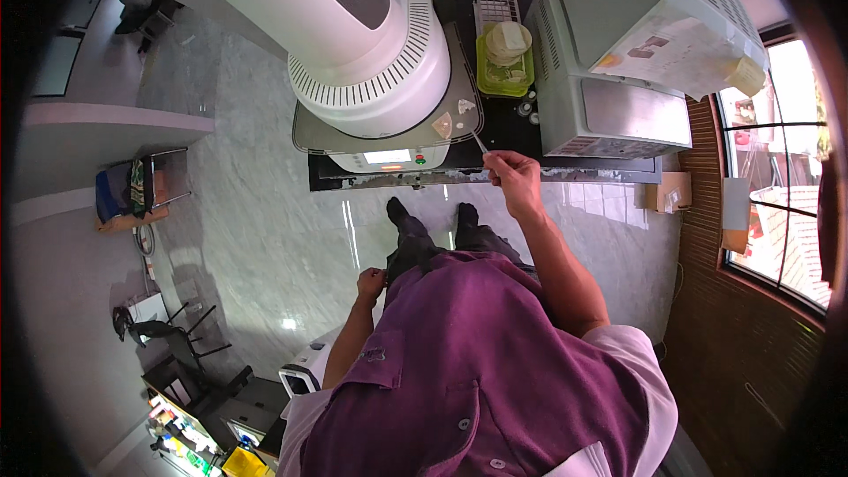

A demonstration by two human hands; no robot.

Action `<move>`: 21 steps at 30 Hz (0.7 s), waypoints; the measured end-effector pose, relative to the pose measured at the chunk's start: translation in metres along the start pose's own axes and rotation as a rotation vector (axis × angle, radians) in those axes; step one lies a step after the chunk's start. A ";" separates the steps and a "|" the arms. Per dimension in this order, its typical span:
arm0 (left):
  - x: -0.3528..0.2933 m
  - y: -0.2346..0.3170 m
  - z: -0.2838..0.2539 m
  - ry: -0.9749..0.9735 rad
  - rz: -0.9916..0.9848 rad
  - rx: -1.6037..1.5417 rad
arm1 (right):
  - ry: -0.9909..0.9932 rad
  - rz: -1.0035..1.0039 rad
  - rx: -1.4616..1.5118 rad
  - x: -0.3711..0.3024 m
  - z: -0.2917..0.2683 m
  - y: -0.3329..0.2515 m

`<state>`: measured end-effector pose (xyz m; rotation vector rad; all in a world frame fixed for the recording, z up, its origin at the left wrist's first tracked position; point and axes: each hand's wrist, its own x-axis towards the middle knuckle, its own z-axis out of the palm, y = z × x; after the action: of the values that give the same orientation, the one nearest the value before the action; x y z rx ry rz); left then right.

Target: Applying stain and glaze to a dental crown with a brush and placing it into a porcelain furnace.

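My right hand is closed around a slim pale tool like tweezers. Its tip reaches to the edge of a flat grey tray on a white machine with a round vented body. Close to that tip lie a pinkish wedge-shaped piece, a whitish piece and a tiny white bit. Down by my left thigh hangs my left hand, its fingers curled and nothing visible in them.
Right of the machine, a yellow-green basket holds white round items. Behind it is a white gridded rack. Grey boxy equipment stands farther right, beside small metal cylinders. A cardboard box sits near the window.
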<state>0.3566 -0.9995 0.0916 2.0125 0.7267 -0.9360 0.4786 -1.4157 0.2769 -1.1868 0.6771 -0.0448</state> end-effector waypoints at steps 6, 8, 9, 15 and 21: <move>0.004 -0.006 0.000 0.013 0.016 0.027 | 0.076 -0.041 0.026 0.010 -0.005 0.004; 0.004 -0.005 0.000 0.003 -0.010 0.000 | 0.037 -0.020 0.018 0.005 -0.002 0.004; 0.004 -0.004 0.000 0.001 -0.009 0.002 | -0.004 0.002 0.010 0.003 -0.001 0.004; 0.007 -0.008 -0.001 -0.015 0.011 -0.004 | 0.014 -0.024 0.003 0.006 -0.005 0.004; 0.011 -0.001 0.000 0.005 -0.008 0.054 | 0.117 -0.043 0.091 0.010 -0.010 -0.001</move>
<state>0.3619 -0.9973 0.0826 2.0612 0.7197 -0.9651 0.4818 -1.4285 0.2713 -1.1179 0.7447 -0.1808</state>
